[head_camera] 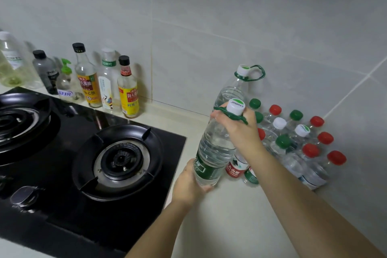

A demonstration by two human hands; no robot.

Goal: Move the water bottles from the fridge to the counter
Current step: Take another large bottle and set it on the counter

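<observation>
A large clear water bottle (215,148) with a green label, white cap and green carry ring stands tilted on the cream counter (226,216). My right hand (238,130) grips its neck through the ring. My left hand (188,184) holds its base from the left. Behind it against the wall stands a second large bottle (238,84) with a green handle. To the right, several small water bottles (297,144) with red, green and white caps are packed together in the counter's corner.
A black gas hob (88,153) with two burners fills the left side. Several sauce and oil bottles (109,81) line the tiled wall behind it. Bare counter lies in front of the small bottles, under my forearms.
</observation>
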